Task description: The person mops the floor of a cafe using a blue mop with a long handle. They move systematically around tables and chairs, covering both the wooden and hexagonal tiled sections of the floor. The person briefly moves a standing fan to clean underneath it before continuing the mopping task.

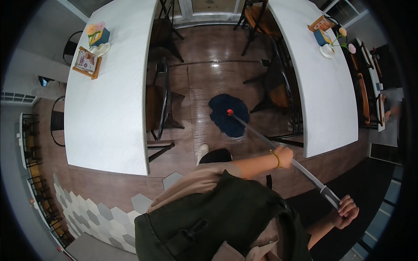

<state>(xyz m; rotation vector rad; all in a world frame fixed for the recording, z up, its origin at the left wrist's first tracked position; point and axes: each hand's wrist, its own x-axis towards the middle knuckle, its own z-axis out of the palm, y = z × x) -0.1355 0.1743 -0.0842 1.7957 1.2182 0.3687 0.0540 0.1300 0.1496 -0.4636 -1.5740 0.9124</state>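
A mop with a grey metal handle (263, 137) slants down and away from me across the picture. Its dark blue mop head (233, 122) lies spread on wet brown floor tiles (202, 78), with a red joint (230, 112) at its middle. Partway along the handle, my left hand (283, 157) is closed around the shaft, a yellow bracelet at its wrist. Near the top end, just past the grey grip (329, 195), my right hand (347, 212) is wrapped over the handle. My shoe (202, 152) shows on the floor behind the mop head.
White tables stand left (107, 114) and right (326, 107), each bearing a menu stand, tissue box, cup and flowers. A black metal chair (160, 101) and a wooden-seated chair (277, 98) flank the aisle. A glass door (212, 6) closes the far end. Someone's arm (390, 112) shows far right.
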